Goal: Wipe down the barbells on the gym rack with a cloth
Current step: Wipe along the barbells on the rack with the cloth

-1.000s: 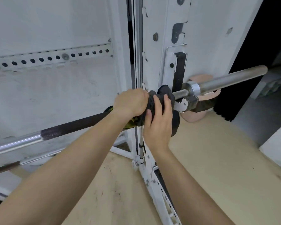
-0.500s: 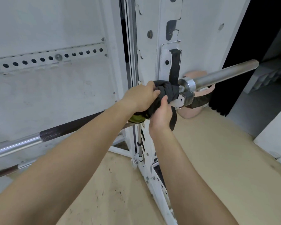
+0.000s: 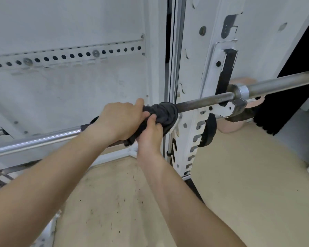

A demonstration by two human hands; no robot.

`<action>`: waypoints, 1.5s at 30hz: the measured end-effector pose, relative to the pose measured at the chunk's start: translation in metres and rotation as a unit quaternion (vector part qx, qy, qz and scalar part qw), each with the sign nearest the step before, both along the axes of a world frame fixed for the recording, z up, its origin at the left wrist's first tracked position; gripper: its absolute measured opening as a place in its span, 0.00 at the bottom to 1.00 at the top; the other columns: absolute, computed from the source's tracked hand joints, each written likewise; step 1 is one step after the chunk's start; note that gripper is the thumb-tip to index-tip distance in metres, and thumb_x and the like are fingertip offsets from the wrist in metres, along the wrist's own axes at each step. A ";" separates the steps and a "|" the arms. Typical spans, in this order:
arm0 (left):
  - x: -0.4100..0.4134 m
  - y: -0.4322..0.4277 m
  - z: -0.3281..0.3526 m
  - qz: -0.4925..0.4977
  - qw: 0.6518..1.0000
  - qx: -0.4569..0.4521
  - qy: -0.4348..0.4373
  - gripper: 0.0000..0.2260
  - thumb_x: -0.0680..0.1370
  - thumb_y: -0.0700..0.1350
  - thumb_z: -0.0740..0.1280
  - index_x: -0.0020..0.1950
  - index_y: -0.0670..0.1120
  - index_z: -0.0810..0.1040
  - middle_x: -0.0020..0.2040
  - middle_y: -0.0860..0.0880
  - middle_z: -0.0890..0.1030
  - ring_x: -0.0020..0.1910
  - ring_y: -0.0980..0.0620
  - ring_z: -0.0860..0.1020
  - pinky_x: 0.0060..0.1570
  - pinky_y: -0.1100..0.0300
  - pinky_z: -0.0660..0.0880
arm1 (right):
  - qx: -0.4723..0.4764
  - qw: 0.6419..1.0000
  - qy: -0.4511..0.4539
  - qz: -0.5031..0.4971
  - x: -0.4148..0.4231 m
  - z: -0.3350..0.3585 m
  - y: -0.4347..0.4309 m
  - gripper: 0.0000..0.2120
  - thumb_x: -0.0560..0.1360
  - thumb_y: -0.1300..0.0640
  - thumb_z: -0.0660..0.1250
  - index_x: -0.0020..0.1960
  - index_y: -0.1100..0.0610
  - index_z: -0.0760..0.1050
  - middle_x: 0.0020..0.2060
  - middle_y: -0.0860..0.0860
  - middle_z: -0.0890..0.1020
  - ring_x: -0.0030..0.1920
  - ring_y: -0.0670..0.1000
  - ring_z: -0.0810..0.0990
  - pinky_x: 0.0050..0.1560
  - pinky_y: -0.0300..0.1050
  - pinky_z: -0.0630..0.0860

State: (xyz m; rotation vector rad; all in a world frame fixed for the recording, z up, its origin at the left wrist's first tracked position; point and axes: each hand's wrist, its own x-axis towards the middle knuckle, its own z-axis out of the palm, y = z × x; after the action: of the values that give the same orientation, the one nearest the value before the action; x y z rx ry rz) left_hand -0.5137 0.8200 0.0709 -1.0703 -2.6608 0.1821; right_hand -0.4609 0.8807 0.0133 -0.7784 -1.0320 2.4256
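A steel barbell (image 3: 203,101) runs from lower left to upper right and rests in a hook of the white rack upright (image 3: 194,68). A dark grey cloth (image 3: 165,112) is wrapped around the bar just left of the upright. My left hand (image 3: 121,120) grips the cloth and bar from above. From below, my right hand (image 3: 150,136) pinches the cloth's hanging part. The bar's sleeve (image 3: 282,83) sticks out to the right past a collar (image 3: 240,92).
A white wall panel with a perforated rail (image 3: 70,56) stands behind the bar. A pinkish round object (image 3: 232,125) sits on the floor behind the upright, next to a black curtain (image 3: 296,77). A black strap (image 3: 210,131) hangs from the upright. Beige floor (image 3: 239,175) lies below.
Both hands and the cloth have slid left along the bar, away from the collar, baring a stretch of shaft by the hook. The view shifted, putting the sleeve further right.
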 end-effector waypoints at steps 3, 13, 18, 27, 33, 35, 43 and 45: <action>0.005 0.059 -0.008 -0.038 0.999 0.034 0.008 0.15 0.84 0.58 0.49 0.50 0.47 0.60 0.39 0.47 0.77 0.33 0.43 0.72 0.33 0.52 0.68 | -0.007 0.997 0.013 -0.076 0.007 0.003 0.055 0.16 0.83 0.48 0.57 0.64 0.58 0.71 0.57 0.55 0.81 0.58 0.56 0.80 0.62 0.59 0.77; 0.037 0.176 -0.028 -0.118 0.984 0.113 0.074 0.16 0.83 0.50 0.56 0.68 0.45 0.67 0.56 0.43 0.79 0.52 0.40 0.79 0.46 0.48 0.73 | 0.084 0.992 -0.012 -0.095 0.074 0.004 0.160 0.08 0.83 0.57 0.60 0.53 0.53 0.79 0.50 0.56 0.85 0.51 0.56 0.84 0.46 0.52 0.84; 0.050 0.144 -0.032 -0.122 0.972 0.178 0.089 0.09 0.79 0.45 0.64 0.59 0.48 0.72 0.49 0.48 0.81 0.44 0.44 0.79 0.37 0.51 0.75 | 0.236 0.968 -0.010 -0.086 0.088 0.001 0.147 0.08 0.78 0.51 0.64 0.44 0.53 0.78 0.38 0.53 0.83 0.43 0.54 0.82 0.49 0.67 0.81; 0.084 0.188 0.001 -0.131 0.796 0.583 -0.094 0.06 0.79 0.43 0.66 0.55 0.49 0.76 0.51 0.56 0.80 0.50 0.55 0.79 0.51 0.58 0.75 | 0.361 0.888 0.125 -0.257 0.125 0.043 0.180 0.14 0.82 0.62 0.60 0.67 0.59 0.74 0.57 0.51 0.83 0.60 0.49 0.81 0.61 0.47 0.78; 0.077 0.282 0.003 -0.202 0.869 0.422 -0.159 0.12 0.81 0.42 0.61 0.64 0.45 0.73 0.61 0.47 0.77 0.60 0.51 0.75 0.53 0.63 0.69 | 0.465 0.830 -0.021 -0.307 0.114 0.063 0.272 0.20 0.83 0.51 0.57 0.74 0.50 0.68 0.68 0.44 0.76 0.67 0.44 0.73 0.69 0.48 0.71; 0.070 0.302 -0.005 -0.189 0.951 0.234 -0.077 0.15 0.79 0.47 0.63 0.64 0.43 0.71 0.61 0.44 0.75 0.61 0.44 0.74 0.53 0.54 0.71 | 0.476 0.858 -0.066 -0.182 0.105 0.063 0.302 0.22 0.83 0.49 0.55 0.76 0.49 0.65 0.71 0.44 0.71 0.71 0.44 0.68 0.74 0.46 0.64; 0.054 0.344 0.007 -0.095 0.995 0.017 0.036 0.20 0.79 0.54 0.62 0.65 0.43 0.68 0.59 0.42 0.76 0.56 0.43 0.76 0.44 0.51 0.67 | 0.687 0.709 -0.157 -0.011 0.069 0.028 0.383 0.29 0.79 0.40 0.44 0.73 0.50 0.68 0.66 0.51 0.76 0.68 0.52 0.71 0.69 0.59 0.65; 0.052 0.356 0.011 -0.072 0.997 -0.009 0.013 0.19 0.80 0.54 0.59 0.65 0.43 0.69 0.58 0.43 0.77 0.55 0.43 0.77 0.42 0.51 0.66 | 0.736 0.658 -0.155 -0.029 0.067 0.029 0.391 0.27 0.80 0.44 0.43 0.67 0.53 0.72 0.61 0.50 0.78 0.63 0.52 0.73 0.66 0.60 0.66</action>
State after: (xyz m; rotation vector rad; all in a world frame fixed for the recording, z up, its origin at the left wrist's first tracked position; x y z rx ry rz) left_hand -0.4618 1.1757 0.0820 -1.2513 -2.5506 0.1919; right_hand -0.3943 1.2721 0.0420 -0.4865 -2.3929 0.6628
